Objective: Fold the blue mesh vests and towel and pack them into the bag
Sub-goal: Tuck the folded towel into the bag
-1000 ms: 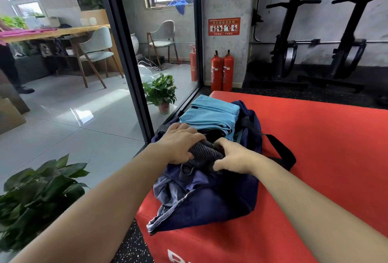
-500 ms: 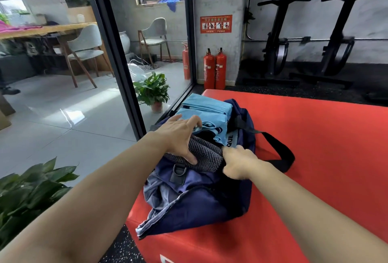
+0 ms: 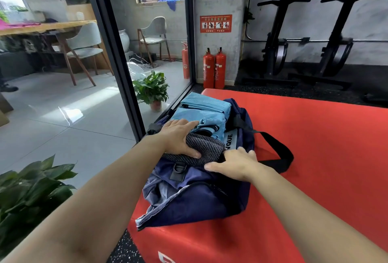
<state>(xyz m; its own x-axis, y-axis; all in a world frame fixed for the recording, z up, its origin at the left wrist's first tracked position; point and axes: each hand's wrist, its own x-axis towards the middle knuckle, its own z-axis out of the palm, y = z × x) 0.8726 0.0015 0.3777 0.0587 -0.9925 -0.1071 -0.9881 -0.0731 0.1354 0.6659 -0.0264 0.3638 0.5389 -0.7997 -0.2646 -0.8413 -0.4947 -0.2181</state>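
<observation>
The left hand [image 3: 178, 136] lies flat, fingers nearly straight, pressing the grey towel [image 3: 205, 150] down into the navy bag [image 3: 199, 201] beside the folded blue vests [image 3: 201, 111] (at least 2 layers show), likely to compact it. The right hand [image 3: 235, 163] curls over the bag's rim, probably keeping its mouth open on the red mat [image 3: 315, 157].

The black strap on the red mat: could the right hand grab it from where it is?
Probably yes. The strap lies bare on the mat just beyond the right hand, which grips the bag at its rim; nothing covers it.
</observation>
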